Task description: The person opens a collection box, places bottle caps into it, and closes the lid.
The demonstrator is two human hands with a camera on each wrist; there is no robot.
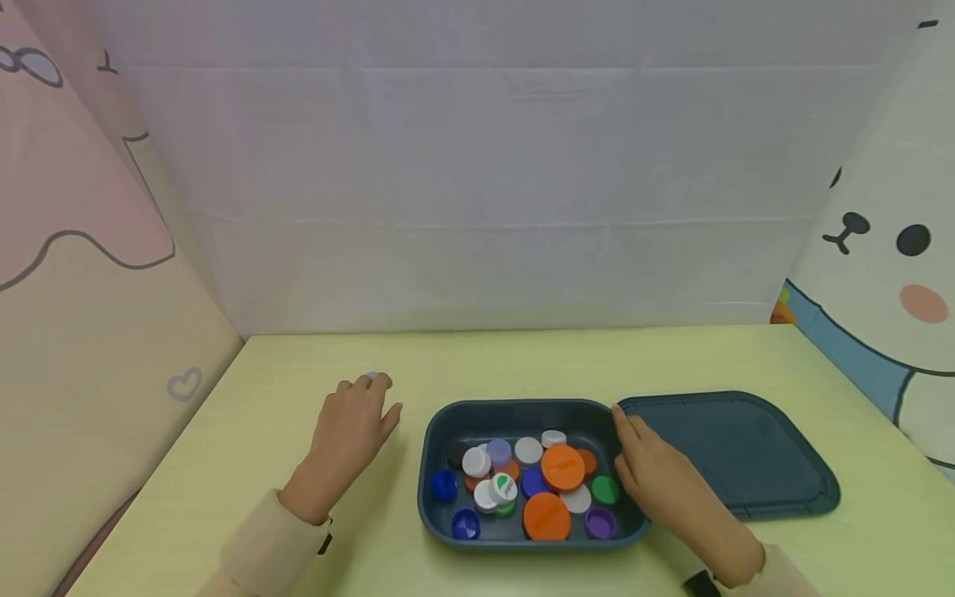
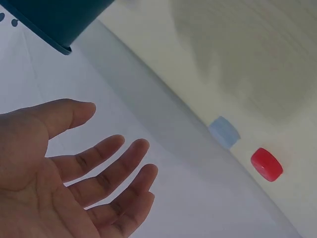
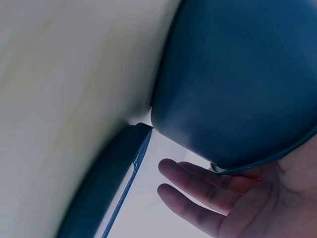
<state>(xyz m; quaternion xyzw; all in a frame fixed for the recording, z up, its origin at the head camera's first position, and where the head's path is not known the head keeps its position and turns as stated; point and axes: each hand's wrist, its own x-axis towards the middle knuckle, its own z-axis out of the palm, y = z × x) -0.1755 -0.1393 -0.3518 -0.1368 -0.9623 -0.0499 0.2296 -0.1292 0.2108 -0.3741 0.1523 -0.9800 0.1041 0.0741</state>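
A dark blue-green rectangular box (image 1: 533, 546) on the table holds several bottle caps, among them a large orange cap (image 1: 547, 516), a green cap (image 1: 605, 490) and a purple cap (image 1: 600, 523). My right hand (image 1: 664, 473) holds the box's right rim, its thumb hidden in the right wrist view, where some fingers (image 3: 190, 206) extend outside the wall. To the left of the box, my left hand (image 1: 349, 431) hovers above the table with loosely bent fingers and nothing in them. Beyond its fingers are a light blue cap (image 2: 224, 132) and a red cap (image 2: 267, 164).
A flat dark lid (image 1: 731, 448) lies on the table at the right, close beside the box. White sheeting (image 1: 492, 191) rises behind the table, and printed cloth panels with cartoon figures (image 1: 880, 249) stand at both sides.
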